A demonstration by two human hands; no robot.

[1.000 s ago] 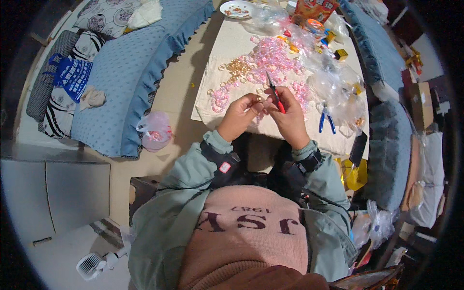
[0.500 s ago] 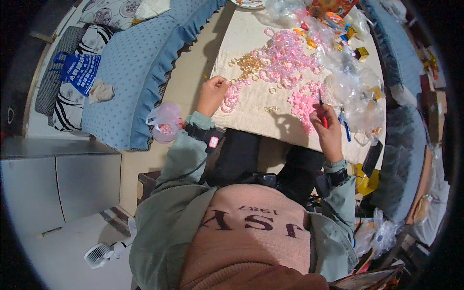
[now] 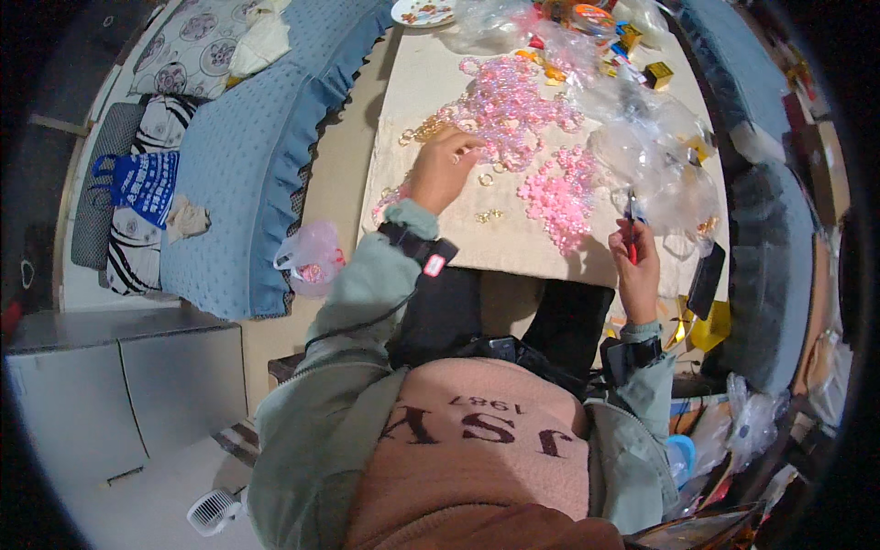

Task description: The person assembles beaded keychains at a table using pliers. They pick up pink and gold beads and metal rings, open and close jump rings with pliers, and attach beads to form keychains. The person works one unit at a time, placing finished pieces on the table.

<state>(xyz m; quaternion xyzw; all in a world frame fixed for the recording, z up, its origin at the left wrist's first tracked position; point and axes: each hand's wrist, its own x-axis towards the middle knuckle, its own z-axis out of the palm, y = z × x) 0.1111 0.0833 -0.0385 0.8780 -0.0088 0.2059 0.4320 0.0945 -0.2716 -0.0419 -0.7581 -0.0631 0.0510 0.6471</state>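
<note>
My left hand [image 3: 444,169] hovers over the table beside the gold-coloured rings [image 3: 426,128], its fingers bent and thumb a little apart. Nothing shows between them. Beyond the fingertips lies a big heap of pink and clear bead chains [image 3: 513,101]. A short pink bead strand [image 3: 390,198] sits left of that wrist, partly hidden by it. My right hand [image 3: 637,266] is closed around red-handled pliers [image 3: 632,240], their dark jaws pointing away from me. Loose pink beads [image 3: 559,197] are spread to the left of the pliers. Small gold pieces [image 3: 489,216] lie between my hands.
Crumpled clear plastic bags [image 3: 655,151] cover the table's right side. A plate [image 3: 423,12] stands at the far left corner. A dark phone-like slab [image 3: 706,280] is at the right edge. Below the table's left side sits a pale plastic bag [image 3: 312,257] with pink contents.
My left hand has moved from the short pink strand rightward and away from me, toward the rings and chains. My right hand with the pliers has shifted right, off the loose beads.
</note>
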